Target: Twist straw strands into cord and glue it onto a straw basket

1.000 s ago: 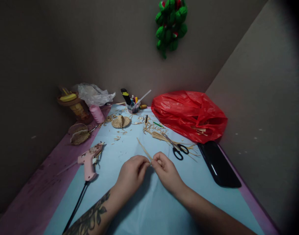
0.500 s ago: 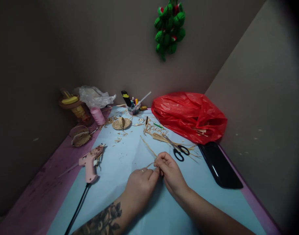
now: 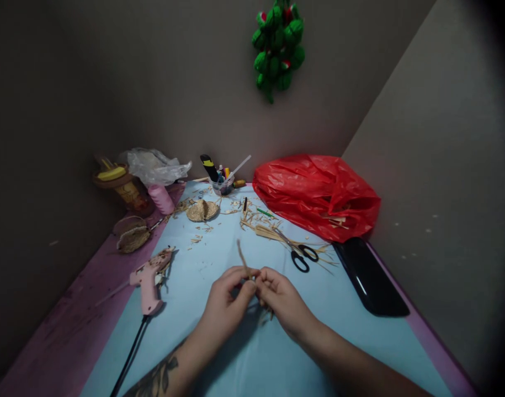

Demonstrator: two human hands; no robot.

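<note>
My left hand [image 3: 226,300] and my right hand [image 3: 282,296] meet over the light blue sheet [image 3: 219,353] at the table's middle. Both pinch a thin tan straw strip [image 3: 244,260], whose free end sticks up and away from the fingers. A short bit of the strip hangs below my right hand. Black-handled scissors [image 3: 299,256] lie just beyond my right hand among loose straw pieces [image 3: 264,227].
A pink glue gun [image 3: 149,275] with a black cord lies left. A black tray [image 3: 370,277] sits right, a red plastic bag [image 3: 318,193] behind it. Small woven discs [image 3: 202,210], a pen cup [image 3: 222,182], a pink spool [image 3: 161,199] and a clear bag stand at the back.
Both hands kept their pinch on the strip and shifted slightly; the left hand turned. The strip's free end swung from lying low to pointing more upright.
</note>
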